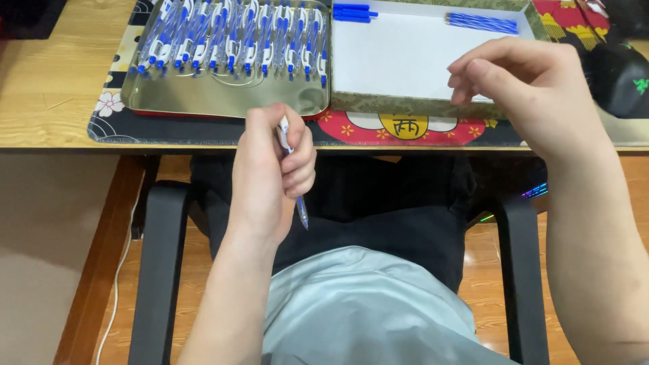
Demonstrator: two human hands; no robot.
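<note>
**Pen in my left fist, right hand loose over the box**

Landmark: the metal tray (223, 101) on the desk (47, 88), its floor partly bare toward the near rim.

The desk runs under the tray and past it on both sides, a patterned mat (405, 128) between tray and wood. Just right of the tray, touching or nearly so, sits a shallow box with a white floor (392, 57). Well right of the tray, past the box, a black mouse (618, 78).

Below the tray, off the desk edge, the two black chair arms (159, 270) flank my lap.

My right hand (527, 88) hovers right of the tray, over the box's near right corner, fingers curled loosely, nothing visible in them.

My left hand (270, 169) sits just below the tray's near rim, closed around one pen (301, 209), tip pointing down toward my lap, upper end poking above my thumb.

Inside the tray, along its far side, a row of white-and-blue pens (236, 40) lies side by side. Right of the tray, at the box's far edge: some blue caps (353, 12) and a small bunch of blue refills (481, 22).
</note>
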